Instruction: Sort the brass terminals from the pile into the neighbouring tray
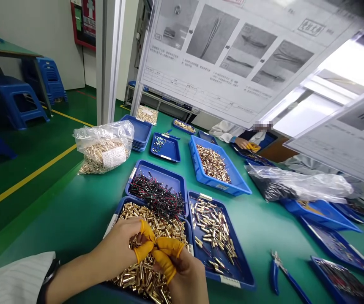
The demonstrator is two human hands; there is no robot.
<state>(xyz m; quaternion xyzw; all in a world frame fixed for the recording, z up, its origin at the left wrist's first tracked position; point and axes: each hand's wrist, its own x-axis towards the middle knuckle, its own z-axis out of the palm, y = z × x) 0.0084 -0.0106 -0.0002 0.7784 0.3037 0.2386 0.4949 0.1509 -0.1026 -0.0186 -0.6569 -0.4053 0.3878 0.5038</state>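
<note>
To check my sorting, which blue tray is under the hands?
The front-left blue tray, under the left hand and right hand, heaped with loose brass pins; its neighbours hold wires or fewer pins.

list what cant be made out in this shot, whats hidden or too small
Head view, between the left hand and right hand: whatever they pinch is hidden by the yellow finger cots.
Head view, blue tray of brass connectors: its near end is cut off by the bottom edge and partly covered by the hands.
Head view, label on the clear plastic bag: too small to read.
Head view, instruction sheet: captions too small to read.
</note>
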